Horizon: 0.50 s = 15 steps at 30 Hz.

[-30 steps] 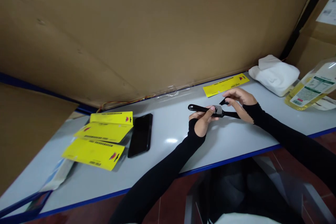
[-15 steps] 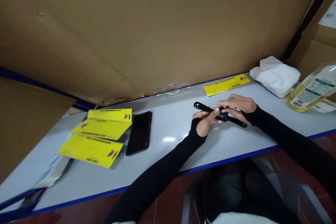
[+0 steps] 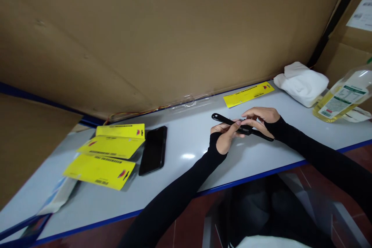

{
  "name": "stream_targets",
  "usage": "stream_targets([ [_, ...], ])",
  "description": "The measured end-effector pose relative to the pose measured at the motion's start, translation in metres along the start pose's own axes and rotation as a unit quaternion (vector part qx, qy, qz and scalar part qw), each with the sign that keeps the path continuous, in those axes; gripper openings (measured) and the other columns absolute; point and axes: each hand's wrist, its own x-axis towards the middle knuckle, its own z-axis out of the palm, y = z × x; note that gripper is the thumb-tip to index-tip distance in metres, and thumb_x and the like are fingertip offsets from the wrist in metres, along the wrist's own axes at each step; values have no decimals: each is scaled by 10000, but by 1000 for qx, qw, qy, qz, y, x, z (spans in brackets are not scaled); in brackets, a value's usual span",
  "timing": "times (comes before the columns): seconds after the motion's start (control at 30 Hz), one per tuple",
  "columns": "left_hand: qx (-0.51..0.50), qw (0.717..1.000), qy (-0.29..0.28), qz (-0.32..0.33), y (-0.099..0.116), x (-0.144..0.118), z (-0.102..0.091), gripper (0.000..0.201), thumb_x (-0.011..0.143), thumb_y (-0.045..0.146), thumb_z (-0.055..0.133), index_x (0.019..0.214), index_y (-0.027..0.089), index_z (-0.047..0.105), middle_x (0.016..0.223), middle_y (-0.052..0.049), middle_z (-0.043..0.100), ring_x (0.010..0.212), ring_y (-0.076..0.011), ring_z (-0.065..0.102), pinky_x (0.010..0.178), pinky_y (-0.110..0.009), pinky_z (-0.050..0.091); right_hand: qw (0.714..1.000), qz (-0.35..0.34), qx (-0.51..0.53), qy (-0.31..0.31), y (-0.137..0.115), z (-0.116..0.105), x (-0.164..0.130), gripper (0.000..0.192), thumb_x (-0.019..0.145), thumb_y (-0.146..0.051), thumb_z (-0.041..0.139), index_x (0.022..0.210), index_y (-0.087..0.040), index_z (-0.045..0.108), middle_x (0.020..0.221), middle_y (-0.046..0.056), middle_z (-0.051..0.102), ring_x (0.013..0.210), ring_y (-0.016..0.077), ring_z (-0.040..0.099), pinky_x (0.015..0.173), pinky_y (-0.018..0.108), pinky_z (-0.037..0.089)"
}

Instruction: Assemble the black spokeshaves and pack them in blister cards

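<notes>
A black spokeshave (image 3: pixel 223 119) with two long handles is held slantwise just over the table. My left hand (image 3: pixel 225 139) is closed around its middle and inner left handle, thumb on top. The left handle, with a hole at its tip, sticks out beyond the fingers. My right hand (image 3: pixel 263 117) pinches at the central body from the right, fingers bent and thumb along the near side. Its other handle runs under that hand and shows below it. The fingers hide most of the spokeshave's centre.
Several yellow packaging cards (image 3: pixel 100 170) lie at left beside a black phone (image 3: pixel 153 150). Another yellow card (image 3: pixel 249 94) and clear plastic packaging (image 3: pixel 190 102) rest by the cardboard wall (image 3: pixel 174 38). At right are a white cloth bundle (image 3: pixel 302 84) and a bottle of yellow liquid (image 3: pixel 340 99).
The spokeshave has turned slightly in my hands, and the knob-like part seen at its middle is now mostly covered. My right fingers have shifted a little. The whole view has moved slightly.
</notes>
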Motion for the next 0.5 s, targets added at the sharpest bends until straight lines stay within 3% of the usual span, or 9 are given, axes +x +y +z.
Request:
stream_targets([
  [0.1, -8, 1000, 14, 19, 0, 3, -1, 465, 553, 452, 1012, 724, 77, 798, 900, -160, 811, 665, -224, 762, 596, -341, 663, 995, 94, 34, -30, -1, -2, 0, 366, 888, -562, 753, 976, -211, 808, 771, 30, 775, 638, 141, 641, 539, 265, 416],
  [0.27, -19, 999, 35, 21, -1, 9, -3, 482, 542, 450, 1010, 770, 73, 814, 829, -150, 808, 649, -213, 757, 581, -306, 640, 978, 156, 119, -70, 8, -2, 3, 435, 767, -563, 803, 964, -176, 774, 750, 52, 780, 603, 135, 622, 556, 266, 424],
  [0.5, 4, 999, -1, 52, -1, 5, -1, 497, 585, 483, 1002, 856, 106, 824, 844, -130, 822, 666, -239, 780, 620, -344, 660, 944, 234, 215, -92, 2, -3, 5, 463, 605, -469, 934, 888, -163, 733, 765, 17, 732, 642, 110, 614, 616, 255, 461],
])
